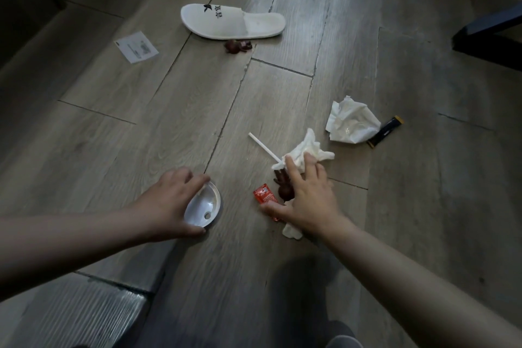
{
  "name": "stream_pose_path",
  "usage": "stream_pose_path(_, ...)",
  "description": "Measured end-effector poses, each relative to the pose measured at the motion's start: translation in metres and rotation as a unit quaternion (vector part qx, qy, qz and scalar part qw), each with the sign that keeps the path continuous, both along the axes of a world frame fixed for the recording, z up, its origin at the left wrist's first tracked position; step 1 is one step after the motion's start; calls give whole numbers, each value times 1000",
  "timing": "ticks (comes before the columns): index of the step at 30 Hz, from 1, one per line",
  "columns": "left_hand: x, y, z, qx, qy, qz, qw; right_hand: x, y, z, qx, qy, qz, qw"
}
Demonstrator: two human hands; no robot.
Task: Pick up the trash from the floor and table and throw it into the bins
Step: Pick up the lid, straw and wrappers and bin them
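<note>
— What has the left hand [169,200] got?
— It pinches the round lid [203,206], thumb on the near rim and fingers curled over the far one. It's smooth white plastic, hollow side showing, with the sip hole near the thumb.
— And the right hand [308,200]?
— It's right of the lid, spread over a heap, with the thumb on a glossy red sachet [264,195] and the fingertips on a crumpled tissue [305,147]. A thin white straw [262,147] sticks out from it, slanting away, back toward the lid's side.
— Farther off?
— A soft white slipper [231,21], well beyond the lid on the wood-plank floor [141,135].
</note>
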State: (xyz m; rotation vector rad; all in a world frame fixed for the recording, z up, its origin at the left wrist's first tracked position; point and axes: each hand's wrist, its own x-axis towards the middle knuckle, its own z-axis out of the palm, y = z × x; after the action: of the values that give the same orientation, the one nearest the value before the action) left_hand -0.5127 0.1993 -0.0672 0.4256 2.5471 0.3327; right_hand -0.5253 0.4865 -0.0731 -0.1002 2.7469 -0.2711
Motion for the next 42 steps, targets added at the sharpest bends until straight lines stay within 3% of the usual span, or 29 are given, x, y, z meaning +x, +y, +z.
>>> stream_pose_path(8,-1,-1,0,-5,0,-2,1000,22,-14,-29,30,106,-38,993)
stream_pose_path(20,-1,-2,-1,1,3,-8,1000,15,-17,-41,-81,237,-41,967)
stream_pose_path(36,-2,3,5,-5,-6,-11,1000,10,-22,-41,-108,233,-94,962)
stream_pose_path(42,-4,1,5,-20,-15,-16,1000,7,-18,-45,-119,288,-15,950)
